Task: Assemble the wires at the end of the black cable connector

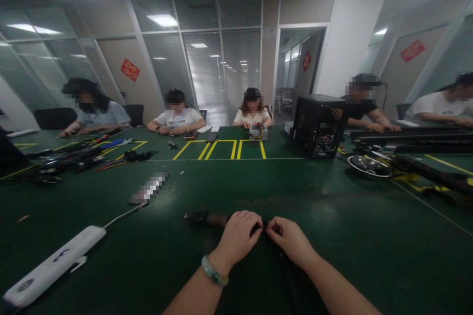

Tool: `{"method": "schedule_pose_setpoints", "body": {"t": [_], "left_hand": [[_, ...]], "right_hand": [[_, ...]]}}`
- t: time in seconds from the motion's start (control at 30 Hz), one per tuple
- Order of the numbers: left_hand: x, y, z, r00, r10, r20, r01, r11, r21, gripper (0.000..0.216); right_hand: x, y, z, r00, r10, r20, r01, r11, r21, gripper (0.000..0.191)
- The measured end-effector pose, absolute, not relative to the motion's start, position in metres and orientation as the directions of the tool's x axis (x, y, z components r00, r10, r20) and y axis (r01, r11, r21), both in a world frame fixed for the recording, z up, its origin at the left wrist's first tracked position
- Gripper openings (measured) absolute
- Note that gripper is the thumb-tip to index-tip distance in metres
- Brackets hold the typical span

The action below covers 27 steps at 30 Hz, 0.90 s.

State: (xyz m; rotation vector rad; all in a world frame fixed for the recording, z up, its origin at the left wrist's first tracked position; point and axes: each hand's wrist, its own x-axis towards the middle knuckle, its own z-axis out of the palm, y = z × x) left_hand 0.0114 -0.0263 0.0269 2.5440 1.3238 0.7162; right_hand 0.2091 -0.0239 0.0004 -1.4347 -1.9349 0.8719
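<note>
A dark cylindrical tool [210, 219] with a narrow tip at its left end and a brownish middle lies sideways just above or on the green table. My left hand [242, 231] is closed round its right part, thumb and fingers meeting near the end. Close beside it, my right hand [288, 236] pinches at that same end with thumb and forefinger. The small part between the fingertips is too dark to make out. Below my right hand, a dark cord-like strip [286, 270] runs toward me.
A white power bank-like device [59, 263] is wired to a phone [150, 188] at left. Tangled cables and tools [66, 160] lie beyond. A black computer case [320, 125] and metal bowl [369, 166] stand at right. Several people sit across the green table [229, 182].
</note>
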Motion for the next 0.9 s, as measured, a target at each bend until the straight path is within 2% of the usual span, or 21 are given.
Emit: {"method": "schedule_pose_setpoints", "body": {"t": [0.3,0.67,0.9], "left_hand": [[0.0121,-0.0267,0.028,0.491,0.811,0.319,0.735,-0.582,0.348,0.014],[0.0118,-0.0264,0.026,0.474,0.827,0.301,0.725,-0.561,0.399,0.011],[0.0123,-0.0261,0.0252,0.482,0.812,0.33,0.717,-0.582,0.384,0.009]], "right_hand": [[0.2085,-0.0247,-0.0011,-0.254,0.965,0.056,0.588,0.2,-0.783,0.011],[0.2095,-0.0265,0.0044,-0.243,0.969,0.043,0.576,0.18,-0.797,0.013],[0.2068,-0.0259,0.0007,-0.24,0.969,0.059,0.604,0.197,-0.772,0.012]]}}
